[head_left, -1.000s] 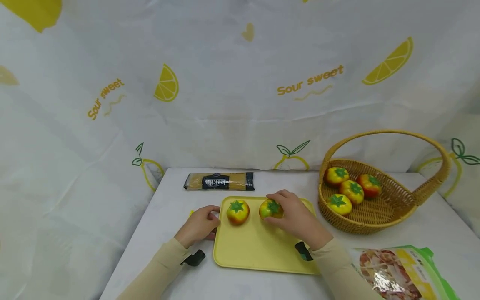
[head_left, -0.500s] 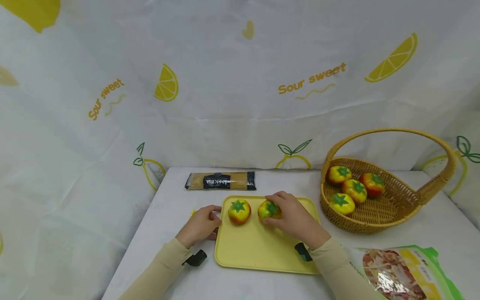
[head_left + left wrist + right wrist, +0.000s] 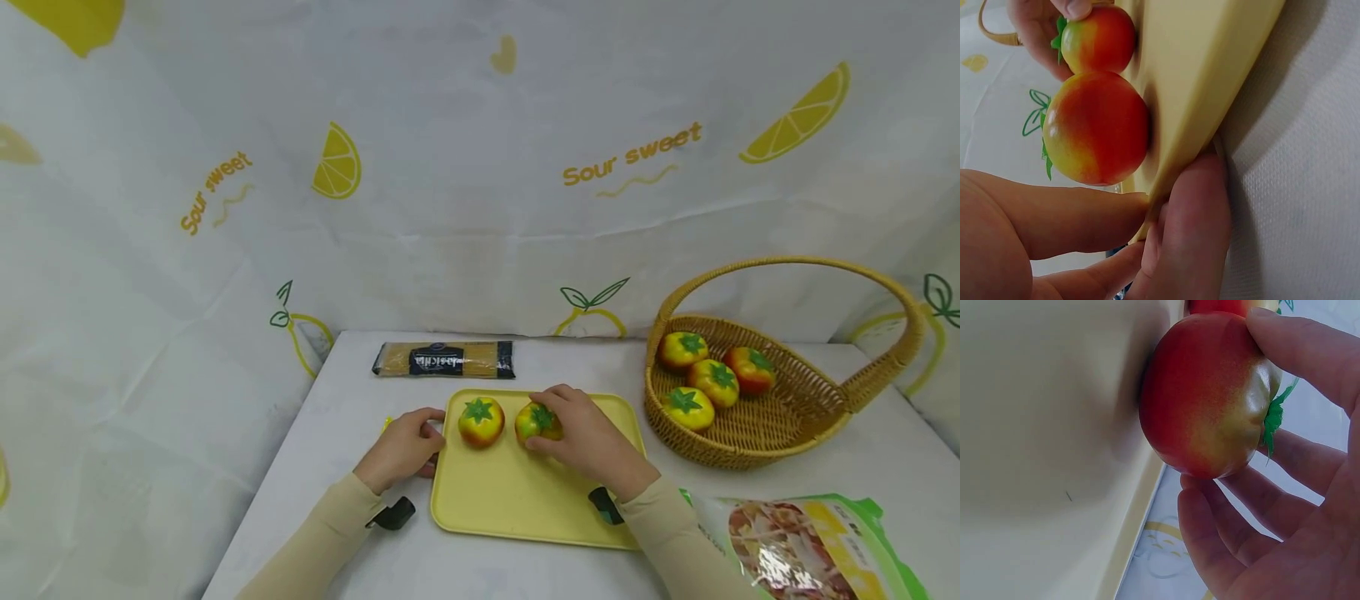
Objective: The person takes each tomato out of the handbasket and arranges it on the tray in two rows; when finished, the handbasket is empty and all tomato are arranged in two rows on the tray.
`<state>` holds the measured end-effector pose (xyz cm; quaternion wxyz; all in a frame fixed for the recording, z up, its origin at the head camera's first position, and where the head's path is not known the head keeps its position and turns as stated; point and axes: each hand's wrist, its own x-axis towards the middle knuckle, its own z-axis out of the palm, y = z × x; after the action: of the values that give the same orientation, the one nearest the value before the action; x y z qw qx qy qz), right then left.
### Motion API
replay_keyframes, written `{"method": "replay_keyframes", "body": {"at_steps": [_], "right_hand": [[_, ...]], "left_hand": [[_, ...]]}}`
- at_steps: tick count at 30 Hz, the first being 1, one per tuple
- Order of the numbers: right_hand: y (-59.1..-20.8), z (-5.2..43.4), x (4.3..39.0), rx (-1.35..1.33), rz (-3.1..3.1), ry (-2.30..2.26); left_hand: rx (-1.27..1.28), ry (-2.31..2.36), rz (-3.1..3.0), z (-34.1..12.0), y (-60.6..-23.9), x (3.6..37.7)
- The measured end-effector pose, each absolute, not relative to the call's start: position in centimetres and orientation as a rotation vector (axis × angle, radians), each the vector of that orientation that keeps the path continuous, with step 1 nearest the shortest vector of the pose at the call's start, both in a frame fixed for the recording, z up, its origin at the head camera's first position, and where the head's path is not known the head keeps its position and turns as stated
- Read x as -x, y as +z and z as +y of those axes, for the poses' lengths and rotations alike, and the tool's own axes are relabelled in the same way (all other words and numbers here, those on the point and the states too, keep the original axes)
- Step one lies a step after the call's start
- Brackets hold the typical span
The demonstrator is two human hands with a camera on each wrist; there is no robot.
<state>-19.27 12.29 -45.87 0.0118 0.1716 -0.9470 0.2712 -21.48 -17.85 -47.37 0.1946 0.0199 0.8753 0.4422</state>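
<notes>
My left hand pinches the left rim of the yellow tray; in the left wrist view its fingers lie on both sides of that rim. On the tray, my right hand holds a red-yellow tomato with a green star-shaped top. The right wrist view has the thumb on one side of this tomato and fingertips on the other. Another tomato sits just left of it, near the tray's upper left corner; in the left wrist view the two tomatoes overlap.
A wicker basket with a tall handle stands right of the tray, holding several tomatoes. Behind the tray lies a pasta packet. A green-edged food bag is at the front right. A printed cloth hangs behind the table.
My right hand has brought its tomato slightly left, narrowing the gap to the other tomato. The left hand stays at the tray rim. The head view has shifted slightly.
</notes>
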Motion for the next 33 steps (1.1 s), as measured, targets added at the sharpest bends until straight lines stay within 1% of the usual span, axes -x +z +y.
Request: {"method": "replay_keyframes", "body": {"at_steps": [33], "right_hand": [[-45.61,12.51,19.39,-0.551,-2.977,0.823]], "left_hand": [[-0.048,1.212,2.461,-17.75,-47.04,21.56]]}}
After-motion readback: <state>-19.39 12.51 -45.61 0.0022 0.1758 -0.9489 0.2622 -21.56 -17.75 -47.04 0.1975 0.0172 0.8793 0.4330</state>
